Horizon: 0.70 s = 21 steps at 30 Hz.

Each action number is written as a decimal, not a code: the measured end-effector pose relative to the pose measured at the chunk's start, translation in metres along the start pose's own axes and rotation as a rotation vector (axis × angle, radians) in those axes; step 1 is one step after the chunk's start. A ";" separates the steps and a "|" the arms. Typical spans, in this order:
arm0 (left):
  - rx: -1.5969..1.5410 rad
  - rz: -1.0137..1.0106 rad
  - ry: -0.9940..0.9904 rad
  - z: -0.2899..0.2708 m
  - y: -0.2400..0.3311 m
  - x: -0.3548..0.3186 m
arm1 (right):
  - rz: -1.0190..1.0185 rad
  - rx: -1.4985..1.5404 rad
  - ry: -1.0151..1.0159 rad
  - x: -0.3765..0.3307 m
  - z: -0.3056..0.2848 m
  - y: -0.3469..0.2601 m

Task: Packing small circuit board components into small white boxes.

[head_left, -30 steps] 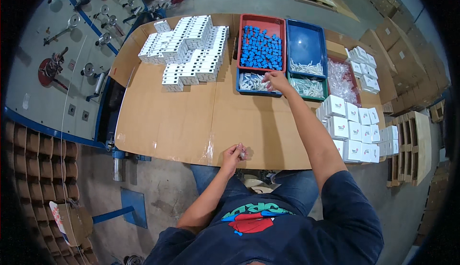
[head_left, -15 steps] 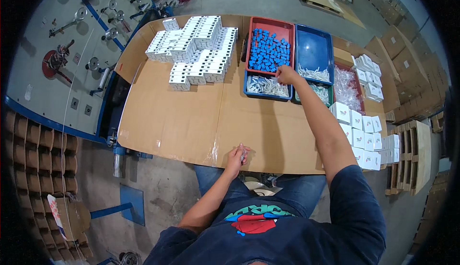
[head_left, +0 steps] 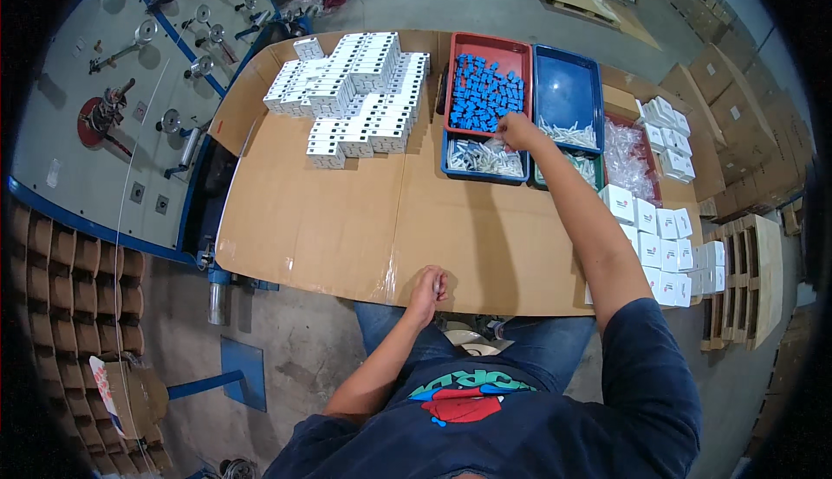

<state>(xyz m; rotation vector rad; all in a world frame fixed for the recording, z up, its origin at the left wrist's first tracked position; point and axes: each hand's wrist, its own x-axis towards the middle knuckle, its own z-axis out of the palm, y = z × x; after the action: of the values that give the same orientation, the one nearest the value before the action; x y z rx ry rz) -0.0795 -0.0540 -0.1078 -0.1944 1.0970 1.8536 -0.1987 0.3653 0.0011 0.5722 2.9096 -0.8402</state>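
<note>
Small white plastic parts lie heaped in a shallow blue rectangular tray, upper centre of the frame, just below a red tray of small blue plastic blocks. Right hand rests at the seam between these two trays, fingers curled down over the white parts; whether it pinches one cannot be told at this size. Left hand sits at the near edge of the cardboard-covered table, lower centre, fingers pressed together around something small and pale, not identifiable.

Judgement: a pick-up step is in hand, the right hand gathering a piece while the left hand waits with its item. The next move would call for a clean pinch on a single part and a carry back toward the left hand.

Further out: a second blue tray to the right, stacked white boxes upper left of the trays, more white cartons along the right edge.
</note>
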 end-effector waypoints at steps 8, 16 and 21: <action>0.263 0.118 0.002 0.003 0.009 -0.003 | -0.177 -0.173 0.234 -0.007 0.014 0.003; 0.341 0.149 0.116 -0.002 0.009 -0.003 | -0.060 0.006 0.168 -0.009 0.025 -0.006; 0.362 0.205 0.104 -0.002 -0.021 0.012 | -0.063 -0.097 0.245 -0.013 0.026 0.031</action>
<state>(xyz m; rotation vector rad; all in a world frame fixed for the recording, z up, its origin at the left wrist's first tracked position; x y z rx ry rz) -0.0703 -0.0449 -0.1282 0.0341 1.5514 1.7988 -0.1763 0.3715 -0.0339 0.6192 3.1840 -0.6732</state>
